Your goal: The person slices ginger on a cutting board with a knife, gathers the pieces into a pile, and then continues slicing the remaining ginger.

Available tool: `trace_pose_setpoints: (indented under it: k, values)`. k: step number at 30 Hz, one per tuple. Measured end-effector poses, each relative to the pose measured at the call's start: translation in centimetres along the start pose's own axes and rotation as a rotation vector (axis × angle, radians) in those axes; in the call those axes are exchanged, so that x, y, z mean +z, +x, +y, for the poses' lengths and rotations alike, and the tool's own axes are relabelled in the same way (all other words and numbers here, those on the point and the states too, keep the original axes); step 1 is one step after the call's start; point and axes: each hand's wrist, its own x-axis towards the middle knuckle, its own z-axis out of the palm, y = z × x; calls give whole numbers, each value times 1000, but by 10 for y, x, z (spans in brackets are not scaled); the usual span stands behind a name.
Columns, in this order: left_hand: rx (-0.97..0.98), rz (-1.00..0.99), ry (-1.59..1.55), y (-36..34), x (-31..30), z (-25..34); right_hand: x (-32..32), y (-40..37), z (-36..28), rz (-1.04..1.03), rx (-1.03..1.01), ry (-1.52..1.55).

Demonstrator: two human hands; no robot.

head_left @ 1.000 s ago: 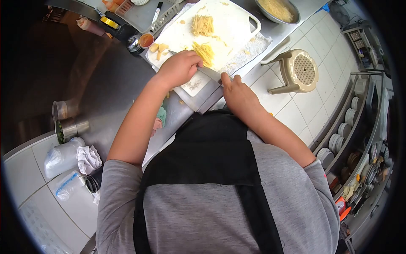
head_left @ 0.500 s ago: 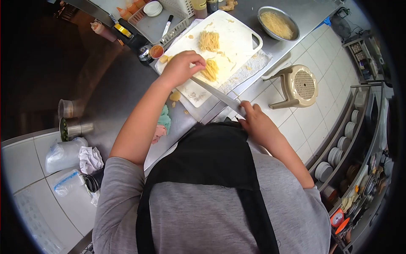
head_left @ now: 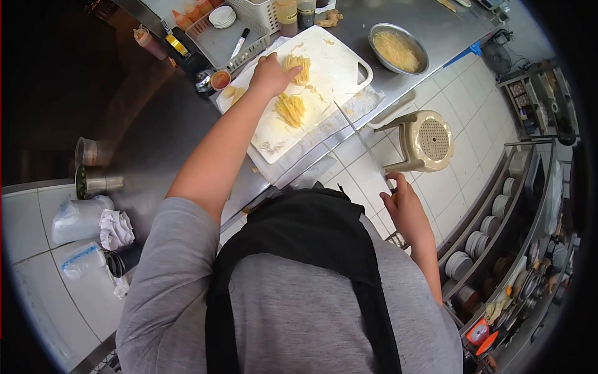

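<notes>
My left hand reaches over the white cutting board, its fingers spread at the left side of the farther pile of yellow shreds. A second pile of shreds lies nearer on the board, touched by neither hand. My right hand is closed round the handle of a long knife, whose blade points up and left past the counter edge, clear of the board. Pale yellow pieces rest at the board's left corner.
A metal bowl of shreds stands right of the board. Behind it are a grey basket, bottles and a small cup of red sauce. A beige stool stands on the floor at right.
My left hand has moved from the nearer pile to the farther one. The knife has come away from the board toward the right, with my right hand lower.
</notes>
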Motion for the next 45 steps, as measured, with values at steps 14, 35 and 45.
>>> trace_pose_setpoints:
  k: [14,35,45]
  values:
    - [767,-404,261,-72,-34,-7,-24,-11,55,19,28,-36]
    - [958,-107,391,-79,3,-55,-3,-42,5,-9,161,-35]
    - [142,-40,-318,-39,-18,-32,5,-26,1,-36,146,6]
